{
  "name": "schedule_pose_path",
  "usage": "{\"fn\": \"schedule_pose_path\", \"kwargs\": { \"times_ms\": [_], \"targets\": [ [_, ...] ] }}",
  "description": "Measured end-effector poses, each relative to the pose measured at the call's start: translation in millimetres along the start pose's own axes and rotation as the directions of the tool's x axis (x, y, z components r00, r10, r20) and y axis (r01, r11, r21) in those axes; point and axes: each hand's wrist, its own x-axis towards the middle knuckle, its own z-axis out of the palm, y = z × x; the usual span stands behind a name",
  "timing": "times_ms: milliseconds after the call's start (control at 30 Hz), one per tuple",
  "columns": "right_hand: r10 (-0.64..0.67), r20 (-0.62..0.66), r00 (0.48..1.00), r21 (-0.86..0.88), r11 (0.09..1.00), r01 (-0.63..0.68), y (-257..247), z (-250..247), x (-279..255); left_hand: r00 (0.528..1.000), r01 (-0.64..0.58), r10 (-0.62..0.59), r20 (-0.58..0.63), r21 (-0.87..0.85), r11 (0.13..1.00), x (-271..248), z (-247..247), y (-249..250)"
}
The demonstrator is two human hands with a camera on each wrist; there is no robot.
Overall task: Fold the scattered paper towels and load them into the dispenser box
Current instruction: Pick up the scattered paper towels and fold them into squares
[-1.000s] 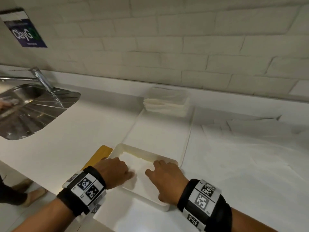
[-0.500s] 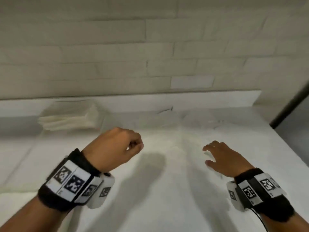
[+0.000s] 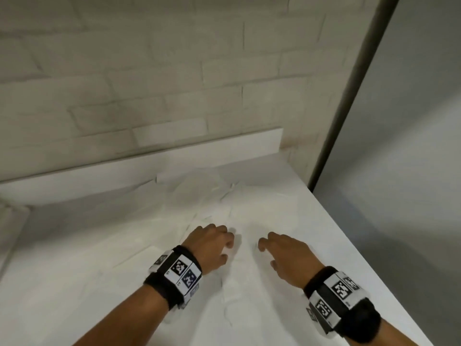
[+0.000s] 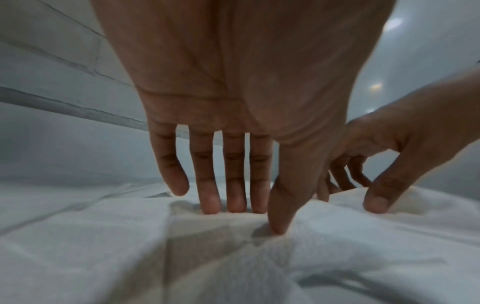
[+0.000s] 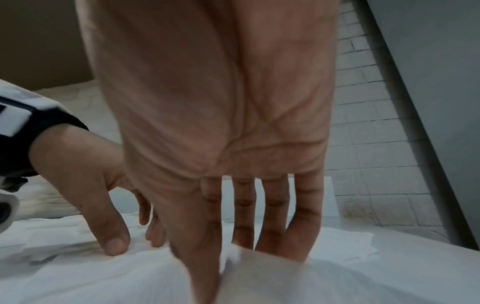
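Observation:
Scattered white paper towels [image 3: 249, 208] lie crumpled across the white counter. Both hands are down on them, side by side. My left hand [image 3: 228, 245] rests its straight fingers and thumb tip on the paper [image 4: 182, 246]. My right hand [image 3: 267, 253] stands just right of it. In the right wrist view a raised flap of paper towel [image 5: 259, 271] stands between its thumb and fingers [image 5: 306, 236], and the hand [image 5: 233, 257] pinches it. The fingertips behind the flap are hidden. The dispenser box is out of view.
A low white upstand [image 3: 149, 166] and a brick-pattern wall run behind the counter. The counter's right edge [image 3: 361, 245] drops off beside a grey panel [image 3: 411, 171] with a dark vertical strip [image 3: 349, 96].
The view swung right, away from the white tray, sink and folded stack. Both hands left the tray, crossed in the air, and now sit close together on the loose towels.

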Motion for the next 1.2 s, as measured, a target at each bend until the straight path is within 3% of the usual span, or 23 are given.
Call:
{"fn": "schedule_pose_path", "kwargs": {
  "times_ms": [100,167,233,267,300,333,367,400,500,567,633,667,733,800,833,867,933,1000,1100,1200],
  "targets": [
    [0.047,-0.031,0.998,0.113,0.993,-0.043,9,-5,-1,1.000,0.023,-0.023,-0.007,0.015,1.000,1,-2,1],
    [0.085,-0.103,0.991,0.315,0.948,-0.048,16,-18,-5,0.999,0.015,-0.017,-0.048,-0.042,0.999,-1,-4,4],
    [0.126,-0.213,0.969,0.637,0.770,0.040,22,-37,-12,0.976,-0.006,-0.071,-0.206,-0.351,0.936,-3,-11,10],
    [0.146,-0.257,0.955,0.769,0.630,0.110,24,-47,-16,0.959,-0.028,-0.153,-0.240,-0.614,0.789,-6,-17,17],
    [0.160,-0.286,0.945,0.848,0.502,0.171,25,-55,-20,0.955,-0.046,-0.223,-0.198,-0.837,0.546,-9,-24,27],
    [0.167,-0.312,0.935,0.883,0.415,0.221,25,-61,-22,0.966,-0.039,-0.233,-0.108,-0.958,0.285,-9,-29,37],
    [0.166,-0.340,0.925,0.893,0.366,0.262,23,-64,-22,0.978,-0.003,-0.206,-0.025,-0.994,0.105,-8,-32,48],
    [0.173,-0.371,0.912,0.891,0.344,0.297,20,-65,-20,0.985,0.005,-0.170,-0.002,-0.999,0.042,-7,-32,59],
    [0.232,-0.384,0.894,0.904,0.288,0.314,16,-64,-3,0.964,-0.085,-0.247,-0.097,-0.994,0.062,-3,-31,74],
    [0.275,-0.329,0.903,0.918,0.316,0.239,20,-56,15,0.925,-0.135,-0.358,-0.124,-0.991,-0.006,-6,-31,61],
    [0.225,-0.329,0.917,0.839,0.515,0.175,23,-41,30,0.881,-0.225,-0.442,-0.167,-0.971,-0.082,-17,-40,39],
    [0.137,-0.305,0.942,0.747,0.648,0.148,20,-33,35,0.850,-0.280,-0.486,-0.205,-0.956,-0.087,-25,-46,24],
    [-0.094,-0.122,0.988,0.449,0.883,0.139,4,-14,40,0.774,-0.363,-0.560,-0.295,-0.932,-0.012,-47,-56,-6],
    [-0.128,0.053,0.990,0.159,0.980,0.118,-11,0,43,0.731,-0.385,-0.559,-0.391,-0.913,0.134,-75,-63,-33],
    [-0.110,0.043,0.993,0.079,0.991,0.106,-15,3,45,0.747,-0.374,-0.500,-0.438,-0.899,0.227,-91,-70,-42],
    [-0.099,0.012,0.995,0.049,0.994,0.098,-19,3,47,0.795,-0.340,-0.394,-0.462,-0.876,0.342,-106,-75,-47],
    [-0.093,-0.008,0.996,0.069,0.993,0.094,-20,1,52,0.899,-0.225,-0.182,-0.398,-0.778,0.586,-129,-84,-47],
    [-0.052,0.028,0.998,0.163,0.986,0.047,-19,-4,54,0.949,-0.145,-0.080,-0.304,-0.649,0.747,-138,-86,-43],
    [-0.024,-0.005,1.000,0.290,0.957,0.024,-16,-15,52,0.960,-0.114,-0.034,-0.279,-0.498,0.860,-133,-76,-38],
    [-0.032,-0.114,0.993,0.402,0.912,0.076,-9,-32,41,0.948,-0.116,-0.041,-0.314,-0.463,0.879,-118,-67,-35]
  ]
}}
